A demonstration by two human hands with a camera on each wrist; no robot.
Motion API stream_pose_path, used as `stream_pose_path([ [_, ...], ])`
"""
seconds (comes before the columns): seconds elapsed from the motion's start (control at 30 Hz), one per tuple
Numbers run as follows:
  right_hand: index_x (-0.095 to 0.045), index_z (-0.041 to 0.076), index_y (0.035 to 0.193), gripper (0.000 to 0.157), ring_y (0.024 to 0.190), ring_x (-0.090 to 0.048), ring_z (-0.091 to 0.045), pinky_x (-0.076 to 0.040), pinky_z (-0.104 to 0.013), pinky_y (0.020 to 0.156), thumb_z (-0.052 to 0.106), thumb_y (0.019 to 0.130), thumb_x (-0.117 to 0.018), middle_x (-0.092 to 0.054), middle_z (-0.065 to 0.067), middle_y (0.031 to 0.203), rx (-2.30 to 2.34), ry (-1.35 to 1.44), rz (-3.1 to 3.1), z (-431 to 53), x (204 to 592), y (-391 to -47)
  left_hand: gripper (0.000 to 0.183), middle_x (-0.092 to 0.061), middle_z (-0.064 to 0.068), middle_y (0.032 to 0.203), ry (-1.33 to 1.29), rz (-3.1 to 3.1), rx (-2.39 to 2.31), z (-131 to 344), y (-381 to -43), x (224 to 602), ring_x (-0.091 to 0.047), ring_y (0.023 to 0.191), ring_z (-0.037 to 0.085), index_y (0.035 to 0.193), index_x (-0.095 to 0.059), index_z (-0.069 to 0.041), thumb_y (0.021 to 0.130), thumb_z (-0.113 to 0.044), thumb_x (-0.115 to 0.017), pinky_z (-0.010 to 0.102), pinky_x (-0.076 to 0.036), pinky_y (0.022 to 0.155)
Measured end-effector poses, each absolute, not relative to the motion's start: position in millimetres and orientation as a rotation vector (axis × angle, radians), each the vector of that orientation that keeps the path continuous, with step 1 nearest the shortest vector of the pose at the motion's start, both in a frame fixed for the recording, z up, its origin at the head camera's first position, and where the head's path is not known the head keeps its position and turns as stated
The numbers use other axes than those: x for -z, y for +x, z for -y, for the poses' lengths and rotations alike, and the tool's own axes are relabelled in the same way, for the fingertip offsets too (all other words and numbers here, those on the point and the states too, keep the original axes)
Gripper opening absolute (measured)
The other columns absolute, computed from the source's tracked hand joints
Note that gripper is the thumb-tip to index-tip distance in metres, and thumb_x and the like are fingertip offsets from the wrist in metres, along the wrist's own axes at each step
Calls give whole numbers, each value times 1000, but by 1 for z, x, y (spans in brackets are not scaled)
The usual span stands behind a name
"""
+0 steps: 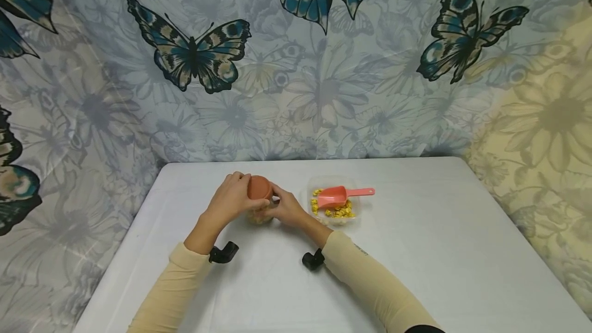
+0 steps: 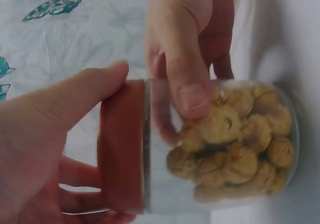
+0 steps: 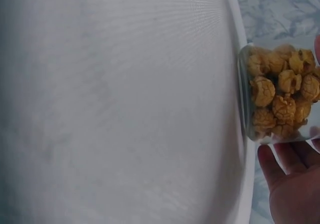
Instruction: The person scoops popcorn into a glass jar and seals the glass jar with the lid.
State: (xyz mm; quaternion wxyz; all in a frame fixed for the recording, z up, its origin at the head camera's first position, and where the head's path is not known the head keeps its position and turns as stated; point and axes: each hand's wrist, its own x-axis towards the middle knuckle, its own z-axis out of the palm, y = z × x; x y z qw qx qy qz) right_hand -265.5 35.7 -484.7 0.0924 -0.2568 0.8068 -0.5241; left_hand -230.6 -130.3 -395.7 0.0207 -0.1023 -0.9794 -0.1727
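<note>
A clear glass jar [image 2: 167, 196] with caramel-coloured popcorn [image 2: 240, 159] inside stands on the table in the head view. Its terracotta-coloured lid [image 1: 260, 188] sits on the mouth. My left hand [image 1: 231, 197] grips the lid, with the thumb on one side and the other fingers on the opposite side. Lower down, my right hand [image 1: 289, 208] holds the jar's body, its thumb lying along the glass in the left wrist view. The right wrist view shows the base of the jar [image 3: 244, 93] and some right-hand fingers [image 3: 270, 164] beside it.
A clear plastic container [image 1: 333, 181] with yellow popcorn [image 1: 342, 212] stands to the right of the jar. Across it lies a pink scoop [image 1: 335, 197], its handle pointing right. The white-covered table [image 1: 439, 245] ends at a butterfly-patterned backdrop [image 1: 324, 91].
</note>
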Motion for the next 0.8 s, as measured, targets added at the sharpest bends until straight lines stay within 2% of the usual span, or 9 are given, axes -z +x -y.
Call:
stream_pose_path([
  [0.13, -31, 43, 135, 79, 111, -51, -9, -45, -34, 91, 37, 70, -75, -53, 13, 127, 1530, -749, -2421, -37, 485, -267, 80, -51, 12, 116, -394, 3003, 567, 132, -233, 397, -47, 101, 26, 123, -51, -1, 67, -55, -68, 39, -49, 77],
  [0.43, -31, 36, 138, 81, 108, -53, -12, -47, -27, 84, 40, 70, -75, -52, 8, 130, 1502, -824, -2456, -37, 480, -269, 80, -37, 5, 141, -713, 3066, 764, 153, -249, 396, -40, 120, 24, 138, -38, -14, 69, -39, -70, 41, -47, 87],
  [0.53, -31, 36, 138, 81, 111, -52, -11, -47, -28, 86, 38, 71, -75, -50, 8, 132, 1500, -809, -2449, -37, 481, -268, 81, -33, 6, 144, -703, 3094, 817, 156, -248, 396, -38, 123, 26, 139, -35, -13, 71, -41, -69, 43, -46, 89],
  [0.7, -33, 23, 140, 77, 115, -52, -19, -47, -36, 89, 27, 75, -73, -50, -2, 133, 1522, -809, -2408, -38, 464, -257, 87, -40, 10, 138, -540, 3056, 743, 153, -237, 400, -41, 121, 28, 137, -38, -8, 71, -58, -65, 45, -44, 91],
  [0.8, -36, 18, 139, 75, 116, -51, -22, -47, -39, 90, 20, 74, -74, -51, -5, 133, 1548, -786, -2383, -37, 454, -252, 87, -44, 12, 133, -472, 3007, 677, 149, -231, 402, -43, 117, 28, 133, -42, -5, 71, -61, -63, 46, -44, 90],
])
